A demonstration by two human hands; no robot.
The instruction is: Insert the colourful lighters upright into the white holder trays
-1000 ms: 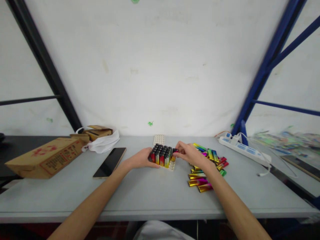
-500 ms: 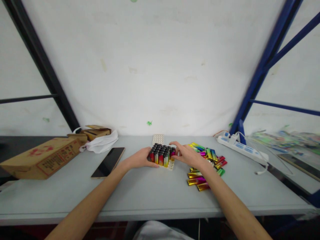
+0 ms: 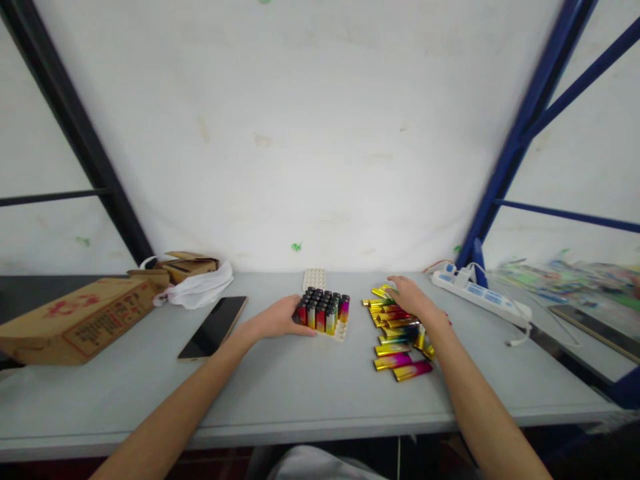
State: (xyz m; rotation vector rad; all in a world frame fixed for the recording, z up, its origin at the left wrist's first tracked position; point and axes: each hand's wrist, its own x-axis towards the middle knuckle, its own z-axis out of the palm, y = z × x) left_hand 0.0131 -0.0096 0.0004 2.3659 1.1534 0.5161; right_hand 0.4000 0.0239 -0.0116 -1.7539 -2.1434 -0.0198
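Note:
A white tray (image 3: 341, 331) stands at the middle of the grey table, packed with several upright metallic lighters (image 3: 323, 309) with black tops. My left hand (image 3: 277, 317) rests against the tray's left side, fingers curled around it. To the right lies a loose pile of rainbow-coloured lighters (image 3: 397, 333), flat on the table. My right hand (image 3: 411, 297) lies over the far end of that pile, fingers bent down onto the lighters; whether it grips one is hidden.
A second white tray (image 3: 313, 278) lies behind the filled one. A phone (image 3: 213, 327), a white cloth (image 3: 197, 292) and cardboard boxes (image 3: 80, 319) are at the left. A white power strip (image 3: 475, 291) with cable lies at the right, by a blue frame post.
My right hand left the tray's right edge and moved right onto the loose pile. A lighter it set in now stands at the tray's right side. My left hand stayed put.

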